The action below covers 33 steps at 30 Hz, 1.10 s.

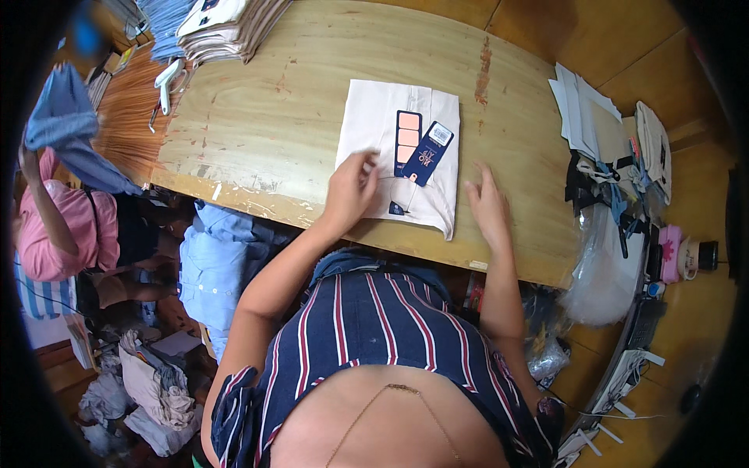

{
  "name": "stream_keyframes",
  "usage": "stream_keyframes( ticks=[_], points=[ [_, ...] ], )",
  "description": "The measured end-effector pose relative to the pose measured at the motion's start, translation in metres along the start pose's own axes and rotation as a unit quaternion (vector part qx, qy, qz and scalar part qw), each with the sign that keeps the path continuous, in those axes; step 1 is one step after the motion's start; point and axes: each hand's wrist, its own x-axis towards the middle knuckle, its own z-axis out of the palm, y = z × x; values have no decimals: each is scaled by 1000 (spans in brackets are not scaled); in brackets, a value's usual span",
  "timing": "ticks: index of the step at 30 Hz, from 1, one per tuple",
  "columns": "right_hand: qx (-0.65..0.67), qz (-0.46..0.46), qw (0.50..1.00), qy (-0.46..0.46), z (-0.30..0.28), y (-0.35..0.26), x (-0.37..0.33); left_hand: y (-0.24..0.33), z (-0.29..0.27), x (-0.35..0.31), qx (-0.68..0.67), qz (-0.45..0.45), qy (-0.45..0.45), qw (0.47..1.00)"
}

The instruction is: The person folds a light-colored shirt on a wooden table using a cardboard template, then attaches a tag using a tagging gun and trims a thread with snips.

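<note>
A folded cream garment (363, 117) lies flat on the wooden table in front of me. On top of it rest two navy hang tags, overlapping: one tag (408, 141) has peach panels, and the other tag (427, 156) has a white barcode sticker and lies slanted. A small navy label (398, 208) shows near the garment's front edge. My left hand (353, 189) is over the garment's left edge, fingers loosely curved and apart, with nothing seen in them. To the right of the garment, my right hand (489, 207) hovers by the tabletop, fingers stretched and empty.
Folded cream garments (234, 35) are stacked at the far left, near a white corded tool (165, 82). At left, another person (66, 226) holds up a blue garment (62, 117). Papers (577, 109) and clear plastic bags (605, 273) line the table's right side.
</note>
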Motion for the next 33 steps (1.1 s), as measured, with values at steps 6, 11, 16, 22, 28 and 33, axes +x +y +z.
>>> stream_keyframes(
  ticks=[6,11,16,22,28,33],
  points=[
    [196,39,979,-33,26,-17,63,0,42,43,-3,-74,-57,996],
    [228,-21,969,87,27,8,56,-26,10,25,111,18,54,992],
    [301,167,936,-75,30,34,-8,-19,-28,-32,105,-278,-4,955],
    [526,232,797,-185,37,14,-19,-41,-16,-46,94,-299,-49,948],
    [531,210,782,-248,33,33,4,-40,-31,-26,19,-345,-220,912],
    [496,124,817,-267,40,-14,34,-53,-57,-10,-166,-244,-135,946]
  ],
)
